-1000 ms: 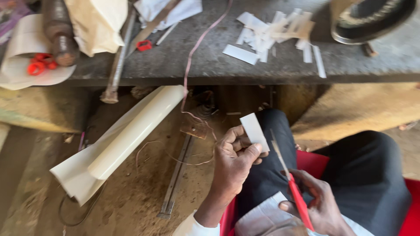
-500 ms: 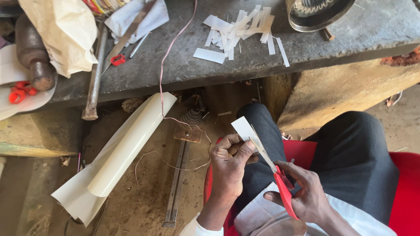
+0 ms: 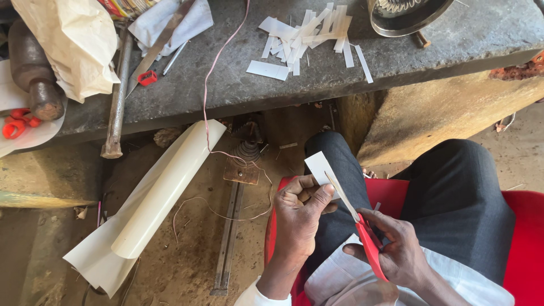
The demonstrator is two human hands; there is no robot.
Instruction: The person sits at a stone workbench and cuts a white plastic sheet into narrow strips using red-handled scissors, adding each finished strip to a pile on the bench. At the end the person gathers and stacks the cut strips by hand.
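My left hand [image 3: 301, 215] pinches a small white paper piece [image 3: 319, 168] above my lap. My right hand [image 3: 396, 249] grips red-handled scissors [image 3: 362, 232], whose blades reach up along the right edge of the paper. I sit on a red seat [image 3: 527, 238] in dark trousers. On the grey stone slab [image 3: 238, 85] ahead lies a pile of several cut white paper strips [image 3: 309, 34].
A rolled cream sheet [image 3: 153, 198] leans from the dirt floor against the slab. On the slab are a metal rod [image 3: 116, 96], a crumpled paper bag [image 3: 73, 45], a small red object [image 3: 147, 77], a pink string [image 3: 218, 62] and a round metal part [image 3: 405, 14].
The view has shifted, so the slab and strips sit higher and more to the right. The scissor blades have moved up against the paper piece held in my left hand.
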